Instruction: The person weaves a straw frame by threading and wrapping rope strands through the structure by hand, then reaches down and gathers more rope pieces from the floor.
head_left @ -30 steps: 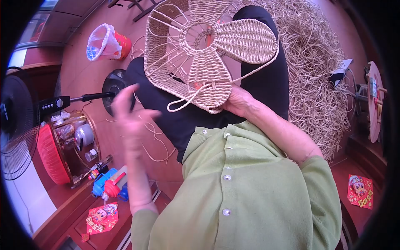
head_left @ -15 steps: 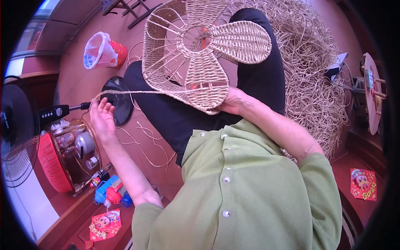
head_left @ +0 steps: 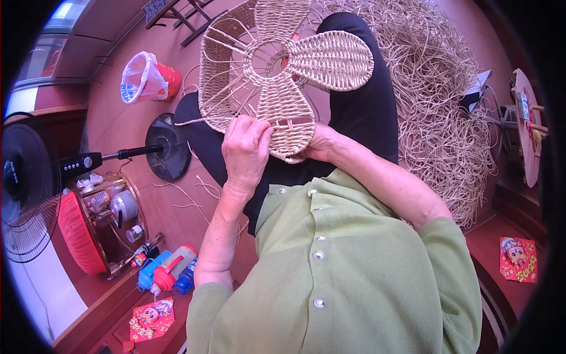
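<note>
Now my left hand, stretched out sideways half a second ago, is back, fingertips pinched together against the woven basket just beyond it. My right hand touches the basket's edge, fingers hidden, grip unclear

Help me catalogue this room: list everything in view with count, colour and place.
Woven piece: 1, tan, across the lap
Cord heap: 1, tan, right floor
Loose strands: several, tan, left floor
Lined bin: 1, red, upper left
Standing fan: 1, black, left
Wooden furniture: 1, dark, top left
Domed cover: 1, red, left
Small containers: several, silvery and clear, left
Vessels: several, blue and red, lower left
Decorated cards: 2, red, lower left, right
Round board: 1, pinkish, right edge
Unclear item: 1, black-and-white, right
Shirt: 1, green, centre
Trousers: 1, black, upper centre
Left hand: 1, bare, woven piece's left edge
Right hand: 1, bare, partly under woven piece
</note>
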Demonstrator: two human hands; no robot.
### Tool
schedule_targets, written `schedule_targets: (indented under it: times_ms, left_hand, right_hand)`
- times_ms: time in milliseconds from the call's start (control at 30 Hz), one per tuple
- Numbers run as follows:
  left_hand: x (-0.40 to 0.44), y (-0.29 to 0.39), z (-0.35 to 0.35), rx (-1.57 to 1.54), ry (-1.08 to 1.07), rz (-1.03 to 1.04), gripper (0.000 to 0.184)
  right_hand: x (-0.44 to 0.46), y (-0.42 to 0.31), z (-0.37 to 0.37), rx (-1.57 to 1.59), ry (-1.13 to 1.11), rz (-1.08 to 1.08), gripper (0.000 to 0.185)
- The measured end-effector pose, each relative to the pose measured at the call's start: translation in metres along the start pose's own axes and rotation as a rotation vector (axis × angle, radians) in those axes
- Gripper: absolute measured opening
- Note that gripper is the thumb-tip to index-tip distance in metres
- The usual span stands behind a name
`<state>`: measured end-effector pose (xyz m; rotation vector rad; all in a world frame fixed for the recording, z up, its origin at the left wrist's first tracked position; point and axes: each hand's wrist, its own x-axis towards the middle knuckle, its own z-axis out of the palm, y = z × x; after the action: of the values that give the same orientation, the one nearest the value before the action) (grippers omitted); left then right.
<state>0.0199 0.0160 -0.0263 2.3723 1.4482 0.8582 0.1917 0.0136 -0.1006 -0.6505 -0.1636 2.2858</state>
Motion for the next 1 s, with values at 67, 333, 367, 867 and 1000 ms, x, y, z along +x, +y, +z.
schedule_targets:
  times_ms: [67, 333, 367, 867, 1000]
  left_hand:
    - [0.001, 0.004, -0.004, 0.084, -0.069, 0.064, 0.008]
    - [-0.009, -0.004, -0.016, -0.110, 0.070, -0.077, 0.011]
    - [-0.011, -0.007, -0.017, -0.192, 0.151, -0.207, 0.011]
    - [0.014, -0.026, -0.008, -0.452, -0.204, -0.510, 0.086]
    - [0.016, -0.034, -0.008, -0.517, -0.246, -0.588, 0.090]
  right_hand:
    - [0.000, 0.002, 0.001, 0.011, -0.008, -0.012, 0.024]
    - [0.001, -0.002, 0.004, 0.010, 0.020, -0.020, 0.024]
    - [0.001, -0.002, 0.006, 0.001, 0.076, -0.018, 0.024]
    - [0.070, 0.016, -0.039, 0.035, -0.544, -0.175, 0.028]
    - [0.055, 0.009, -0.022, -0.509, -0.307, -0.206, 0.033]
